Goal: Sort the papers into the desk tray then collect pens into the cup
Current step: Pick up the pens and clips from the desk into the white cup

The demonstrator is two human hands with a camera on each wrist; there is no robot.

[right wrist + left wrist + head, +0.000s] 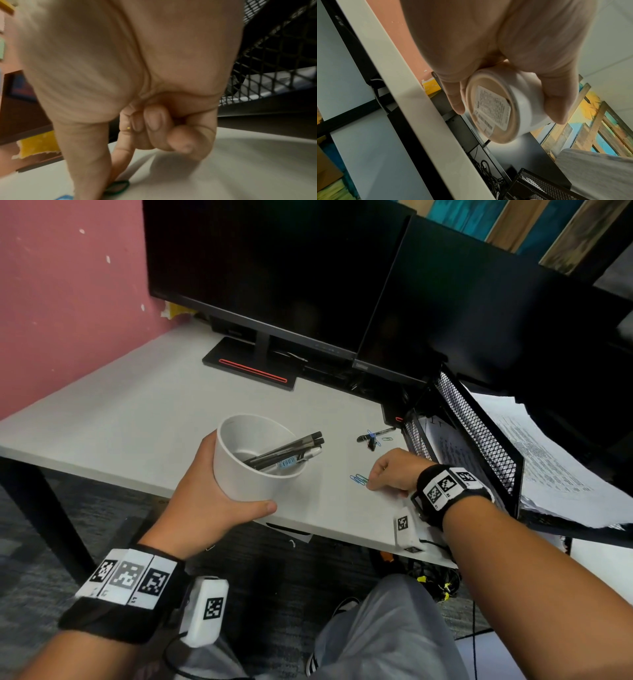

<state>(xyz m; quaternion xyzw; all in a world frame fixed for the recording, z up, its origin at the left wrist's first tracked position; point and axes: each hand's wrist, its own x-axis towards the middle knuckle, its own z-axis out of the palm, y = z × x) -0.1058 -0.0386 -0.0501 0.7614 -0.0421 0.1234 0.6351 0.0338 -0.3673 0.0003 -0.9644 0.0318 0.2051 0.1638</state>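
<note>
My left hand [209,498] grips a white cup [253,477] and holds it tilted at the desk's front edge; several pens [291,451] lie inside and stick out over its rim. The left wrist view shows the cup [523,108] from below, with a label on its base. My right hand [371,482] is down on the desk beside blue paper clips [358,479]. Its thumb and forefinger pinch a dark green paper clip [120,187] against the desktop, and the other fingers [180,140] are curled. One black pen [376,434] lies on the desk among clips, beyond the right hand.
A black mesh desk tray [479,426] stands at the right with printed papers [548,460] on its top tier and a sheet below. Two dark monitors [274,268] stand at the back of the white desk [120,412]. Cables hang under the desk.
</note>
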